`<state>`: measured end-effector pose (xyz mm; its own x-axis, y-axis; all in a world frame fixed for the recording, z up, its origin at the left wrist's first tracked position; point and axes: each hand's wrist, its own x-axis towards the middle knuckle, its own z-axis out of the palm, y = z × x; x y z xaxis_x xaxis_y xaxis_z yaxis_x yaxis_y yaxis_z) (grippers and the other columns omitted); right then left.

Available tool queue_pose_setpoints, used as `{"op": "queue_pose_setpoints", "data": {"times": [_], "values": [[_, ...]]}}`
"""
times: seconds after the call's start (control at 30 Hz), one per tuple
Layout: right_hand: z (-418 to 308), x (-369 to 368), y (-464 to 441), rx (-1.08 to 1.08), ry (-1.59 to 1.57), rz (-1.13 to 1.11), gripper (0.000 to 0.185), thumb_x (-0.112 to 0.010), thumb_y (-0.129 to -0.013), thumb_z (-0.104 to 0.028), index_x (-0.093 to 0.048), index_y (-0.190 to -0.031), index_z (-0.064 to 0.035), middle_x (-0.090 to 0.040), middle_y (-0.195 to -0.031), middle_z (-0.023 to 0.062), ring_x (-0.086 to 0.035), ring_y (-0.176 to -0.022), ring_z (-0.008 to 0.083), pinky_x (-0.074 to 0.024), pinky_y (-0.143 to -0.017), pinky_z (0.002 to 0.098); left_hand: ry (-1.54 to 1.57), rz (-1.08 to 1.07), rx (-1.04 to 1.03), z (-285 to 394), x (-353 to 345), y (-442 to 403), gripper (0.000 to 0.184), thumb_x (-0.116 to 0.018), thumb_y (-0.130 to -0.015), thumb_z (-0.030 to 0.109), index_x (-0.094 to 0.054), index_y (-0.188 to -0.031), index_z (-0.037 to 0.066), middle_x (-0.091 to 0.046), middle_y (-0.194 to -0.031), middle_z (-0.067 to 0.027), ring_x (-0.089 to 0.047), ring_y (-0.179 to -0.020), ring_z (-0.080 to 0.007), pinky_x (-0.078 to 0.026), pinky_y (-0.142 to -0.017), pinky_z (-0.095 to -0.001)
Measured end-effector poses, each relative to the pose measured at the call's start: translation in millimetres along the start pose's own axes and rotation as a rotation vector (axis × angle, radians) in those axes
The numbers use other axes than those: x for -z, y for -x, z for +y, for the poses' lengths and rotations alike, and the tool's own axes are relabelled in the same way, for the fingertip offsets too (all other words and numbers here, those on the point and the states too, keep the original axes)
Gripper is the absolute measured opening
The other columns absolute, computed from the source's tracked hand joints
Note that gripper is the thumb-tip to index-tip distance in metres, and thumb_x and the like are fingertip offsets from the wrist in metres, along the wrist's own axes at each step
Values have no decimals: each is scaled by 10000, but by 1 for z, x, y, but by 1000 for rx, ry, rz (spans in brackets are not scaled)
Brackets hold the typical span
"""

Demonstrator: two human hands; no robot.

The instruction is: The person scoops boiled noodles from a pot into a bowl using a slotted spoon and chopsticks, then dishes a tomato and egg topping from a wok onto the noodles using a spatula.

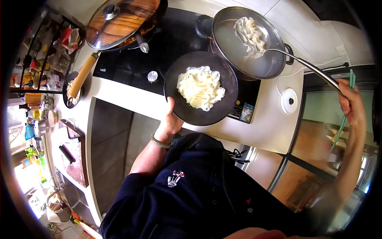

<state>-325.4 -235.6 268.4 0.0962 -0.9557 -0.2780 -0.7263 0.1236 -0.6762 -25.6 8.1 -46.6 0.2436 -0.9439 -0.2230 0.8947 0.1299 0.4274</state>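
My left hand [171,120] grips the near edge of a dark round plate [199,118], thumb on its rim. White wide noodles [201,88] lie heaped in the plate's middle. At the right, my right hand [351,104] is closed around the long metal handle of a ladle [314,69] and also holds green chopsticks [343,119], which point downward. The ladle's head is over a large steel pot [221,30] of cloudy liquid, bearing a clump of noodles [250,36]. Whether the head has holes is hidden by the noodles.
A wok with a wood-patterned lid [123,24] stands on the black cooktop [179,32]. A small pan [68,99] with a wooden handle lies at the left. A white round lid-like object [289,100] sits right of the cooktop. A rack [43,55] holds packets.
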Motion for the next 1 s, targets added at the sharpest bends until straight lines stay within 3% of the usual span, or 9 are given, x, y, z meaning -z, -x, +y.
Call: {"op": "queue_pose_setpoints", "data": {"times": [0.2,0.23,0.33,0.63,0.7,1.0], "values": [[-20,15,15,102,59,-56,311,-564,-781,-293,-576,-940,-26,-326,-432,-78,-229,-327,7,-138,-308,174,22,-12,-3,2,-1,-3,713,-520,-800,475,-280,-1303,31,-342,-1328,-92,-325,-1214,-237,-246,-1013,-386],[-25,16,19,105,64,-55,311,-564,-781,-293,-576,-940,-26,-326,-432,-78,-229,-327,7,-138,-308,174,-55,20,-13,2,-3,-4,754,-529,-759,537,-298,-1300,64,-368,-1304,-108,-351,-1191,-273,-277,-990,-429],[-33,22,28,97,70,-94,321,-558,-789,-297,-573,-955,-23,-332,-432,-79,-233,-325,6,-142,-304,174,-36,-4,7,2,-2,-4,740,-518,-772,525,-289,-1303,63,-354,-1315,-109,-337,-1203,-270,-271,-995,-431],[-47,24,47,90,41,14,278,-555,-806,-265,-580,-942,-24,-373,-425,-68,-264,-316,12,-180,-304,168,-12,-4,7,2,1,-4,704,-496,-799,497,-285,-1303,52,-347,-1320,-114,-323,-1213,-274,-260,-1002,-430],[-41,30,44,110,29,-10,300,-551,-810,-270,-560,-973,-18,-350,-448,-76,-245,-330,-7,-148,-299,154,92,-20,30,2,2,-3,602,-480,-847,414,-324,-1276,22,-396,-1290,-89,-367,-1187,-213,-281,-994,-351],[-43,30,41,115,79,-28,299,-560,-808,-277,-564,-973,-27,-346,-453,-80,-242,-333,-7,-149,-301,154,95,-15,15,2,3,-3,610,-517,-830,404,-310,-1281,50,-416,-1271,-69,-389,-1168,-196,-295,-986,-343]]}}
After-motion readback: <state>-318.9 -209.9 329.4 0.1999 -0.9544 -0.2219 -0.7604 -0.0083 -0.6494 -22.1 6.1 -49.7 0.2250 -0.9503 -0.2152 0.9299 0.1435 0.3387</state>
